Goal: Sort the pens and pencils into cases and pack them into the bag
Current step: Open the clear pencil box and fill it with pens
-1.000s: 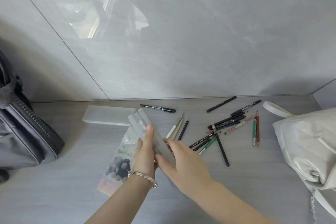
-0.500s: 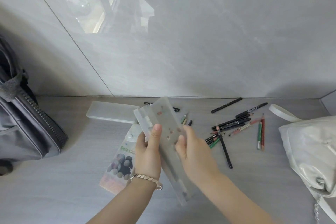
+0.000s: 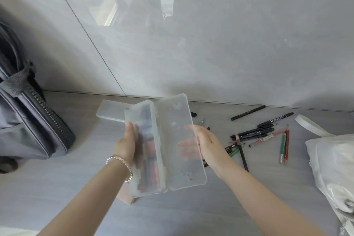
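Note:
I hold a frosted clear plastic pencil case (image 3: 164, 145) spread open above the table, hinge running down its middle. My left hand (image 3: 127, 142), with a bracelet on the wrist, grips the left half, thumb on its outer edge. My right hand (image 3: 206, 142) supports the right half from behind, fingers showing through the plastic. A scatter of black pens, red and green pencils (image 3: 260, 136) lies on the table to the right. A second closed frosted case (image 3: 112, 110) lies flat behind the open one.
A dark grey zipped bag (image 3: 28, 117) stands at the left against the wall. A white bag (image 3: 333, 161) with a strap sits at the right edge. A printed flat pouch (image 3: 130, 198) lies under the open case. The grey wall rises right behind the table.
The case was shut and held edge-on; now it has swung open flat between both hands. My right hand moved from its front edge to behind the right half.

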The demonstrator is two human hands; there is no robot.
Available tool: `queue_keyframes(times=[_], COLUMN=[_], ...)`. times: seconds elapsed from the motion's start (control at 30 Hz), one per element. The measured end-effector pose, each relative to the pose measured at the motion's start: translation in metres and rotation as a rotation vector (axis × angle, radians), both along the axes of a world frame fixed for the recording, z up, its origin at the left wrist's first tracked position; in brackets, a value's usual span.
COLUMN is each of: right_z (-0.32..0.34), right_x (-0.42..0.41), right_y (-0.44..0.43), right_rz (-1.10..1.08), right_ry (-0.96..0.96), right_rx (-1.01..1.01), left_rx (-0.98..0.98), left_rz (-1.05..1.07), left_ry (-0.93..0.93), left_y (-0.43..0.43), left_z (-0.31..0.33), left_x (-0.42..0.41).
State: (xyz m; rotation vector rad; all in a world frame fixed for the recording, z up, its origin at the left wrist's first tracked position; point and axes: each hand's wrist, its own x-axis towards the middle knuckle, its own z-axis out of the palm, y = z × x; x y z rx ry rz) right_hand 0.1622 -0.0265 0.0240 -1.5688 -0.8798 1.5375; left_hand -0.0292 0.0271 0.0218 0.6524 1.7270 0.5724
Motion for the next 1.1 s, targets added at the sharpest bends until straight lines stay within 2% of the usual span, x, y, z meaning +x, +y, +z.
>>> queue_keyframes(times=[0.03,0.1,0.17,0.2,0.33,0.43,0.47,0.57,0.6,0.67,0.73,0.83,0.93,1.1], right_z=[-0.007,-0.025,-0.04,-0.046,-0.055,-0.06,-0.059,-0.05,-0.049,-0.052,-0.056,-0.063,-0.067,-0.06], right_x=[0.0,0.004,0.011,0.013,0.011,0.019,0.022,0.026,0.027,0.027,0.022,0.02,0.021,0.034], right_y=[0.007,0.022,0.036,0.044,0.066,0.081,0.082,0.091,0.095,0.104,0.112,0.117,0.118,0.108], right_rz=[0.03,0.114,0.319,0.438,0.738,1.005,1.097,1.2,1.153,1.082,0.849,0.559,0.57,0.553], right_ry=[-0.133,-0.526,-0.862,-0.953,-1.083,-1.174,-1.212,-1.384,-1.465,-1.418,-1.31,-1.277,-1.239,-1.189], right_rx=[0.0,0.051,0.089,0.085,0.157,0.168,0.23,0.394,0.516,0.502,0.303,0.145,-0.002,-0.026], left_rx=[0.033,0.066,0.074,0.075,0.076,0.061,0.049,0.036,0.036,0.04,0.038,0.04,0.069,0.086], left_rz=[0.031,0.049,0.033,0.027,0.023,0.047,0.058,0.061,0.062,0.085,0.113,0.101,0.088,0.063], left_ry=[0.082,0.182,0.27,0.294,0.312,0.256,0.245,0.233,0.229,0.207,0.178,0.157,0.165,0.178], left_y=[0.002,0.007,0.01,0.011,0.016,0.018,0.019,0.023,0.024,0.026,0.028,0.031,0.031,0.03], left_z=[-0.001,-0.001,-0.004,-0.004,-0.007,-0.01,-0.01,-0.011,-0.01,-0.009,-0.008,-0.008,-0.006,-0.005], left_x=[-0.005,-0.013,-0.019,-0.021,-0.023,-0.024,-0.024,-0.025,-0.025,-0.027,-0.028,-0.025,-0.018,-0.011])
